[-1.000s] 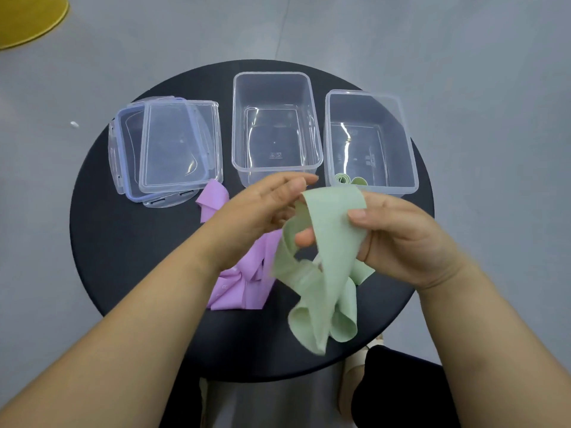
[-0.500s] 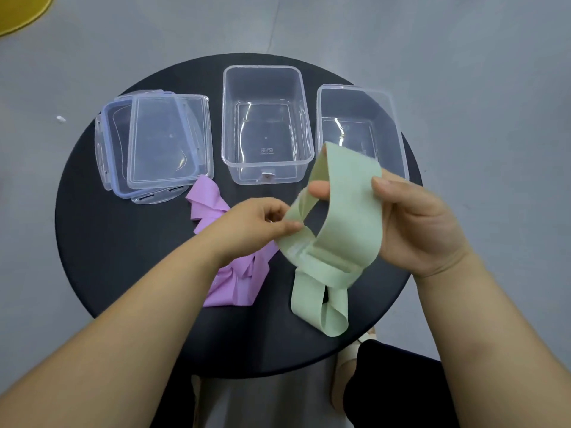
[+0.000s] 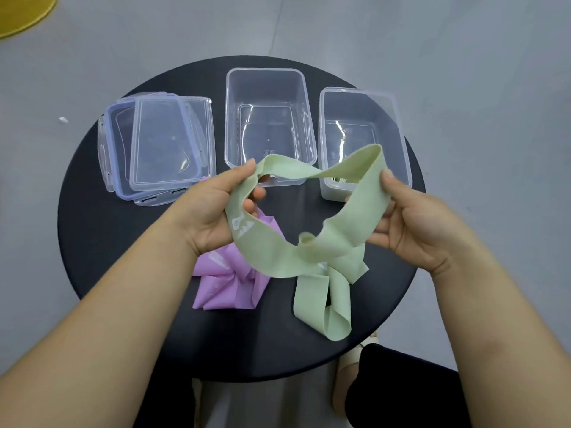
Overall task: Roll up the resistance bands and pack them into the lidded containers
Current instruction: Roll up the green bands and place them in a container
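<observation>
Green band (image 3: 265,251): unrolled, twisted, above counter (image 3: 92,227), tail resting on it. Purple band (image 3: 228,285): crumpled, left of green band. Left grip (image 3: 213,208), right grip (image 3: 414,223): each clamped on green band. Beyond green band: middle container (image 3: 230,118), right container (image 3: 398,134), both open; stacked lids (image 3: 167,143) leftmost.

Green band (image 3: 296,251): pale, wide, flat, unrolled, twisted once. It is held up over the table (image 3: 102,236), with the left hand (image 3: 213,211) pinching one part and the right hand (image 3: 414,223) gripping another. It has white print near the left hand, and a slack loop hangs to the tabletop.

Purple band (image 3: 228,282): crumpled heap on the table, partly beneath the green band.

Middle container (image 3: 231,125) and right container (image 3: 401,143): clear, upright, lidless, side by side at the far edge.

Lids (image 3: 167,143): two, clear, overlapped flat at far left, the lower one blue-edged.
</observation>
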### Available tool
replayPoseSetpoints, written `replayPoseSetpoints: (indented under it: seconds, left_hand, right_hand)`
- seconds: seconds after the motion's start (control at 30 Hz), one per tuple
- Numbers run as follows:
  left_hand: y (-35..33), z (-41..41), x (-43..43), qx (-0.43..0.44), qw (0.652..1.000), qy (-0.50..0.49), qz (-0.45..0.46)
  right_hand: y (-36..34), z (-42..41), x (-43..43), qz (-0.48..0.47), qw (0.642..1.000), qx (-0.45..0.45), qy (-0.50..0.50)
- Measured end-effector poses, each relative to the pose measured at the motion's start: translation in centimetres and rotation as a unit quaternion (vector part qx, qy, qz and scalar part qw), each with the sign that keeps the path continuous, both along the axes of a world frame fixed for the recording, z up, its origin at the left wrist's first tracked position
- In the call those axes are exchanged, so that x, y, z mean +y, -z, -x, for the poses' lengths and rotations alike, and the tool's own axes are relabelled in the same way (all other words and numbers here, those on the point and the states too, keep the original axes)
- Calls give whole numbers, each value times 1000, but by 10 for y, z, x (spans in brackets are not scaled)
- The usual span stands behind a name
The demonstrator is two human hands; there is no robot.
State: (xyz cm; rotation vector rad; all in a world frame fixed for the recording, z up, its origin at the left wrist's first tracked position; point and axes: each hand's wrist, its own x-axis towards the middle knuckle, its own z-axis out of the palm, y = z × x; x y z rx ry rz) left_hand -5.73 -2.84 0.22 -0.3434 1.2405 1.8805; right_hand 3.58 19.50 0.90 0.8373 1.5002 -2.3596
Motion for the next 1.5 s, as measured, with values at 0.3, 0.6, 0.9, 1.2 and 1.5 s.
replayPoseSetpoints:
  seconds: [0.3,0.6,0.9,1.2,1.5]
  left_hand:
    - [2,11,-11,-30,998,-52,-26]
    - [8,21,-23,35,989,-139,31]
    - [-6,29,-60,71,984,-161,-34]
    - [-4,20,-57,149,984,-10,99]
    - [-4,2,-32,304,931,22,202]
  right_hand:
    - [-3,0,1,144,974,174,-27]
    - [-7,-1,-1,-163,981,91,-57]
    - [-1,-4,19,-413,911,-1,4]
    - [-7,-6,17,-155,988,-15,-23]
    - [9,-6,-10,-347,850,-128,-376]
